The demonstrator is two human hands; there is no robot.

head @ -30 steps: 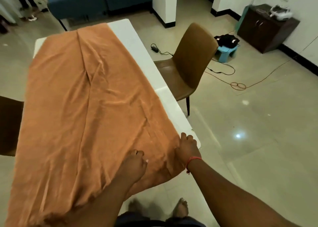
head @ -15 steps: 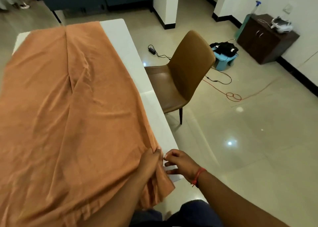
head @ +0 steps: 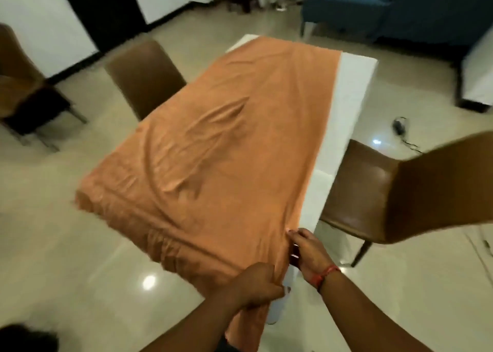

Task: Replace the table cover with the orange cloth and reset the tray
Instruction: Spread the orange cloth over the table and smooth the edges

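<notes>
The orange cloth (head: 213, 143) lies spread and wrinkled over the white table (head: 349, 90), leaving a bare white strip along the right side. At the near right corner my left hand (head: 256, 285) grips the hanging corner of the cloth. My right hand (head: 306, 247), with a red thread on the wrist, pinches the cloth's edge just above, at the table corner. No tray is in view.
A brown chair (head: 400, 189) stands close at the table's right side and another brown chair (head: 144, 77) at the left. A third chair (head: 18, 79) is at far left. A blue sofa (head: 400, 10) and a cable with adapter (head: 398, 127) lie beyond.
The view has swung left, showing the whole table. My left hand has moved down along the hanging corner and both hands now hold the cloth's edge at the near right corner.
</notes>
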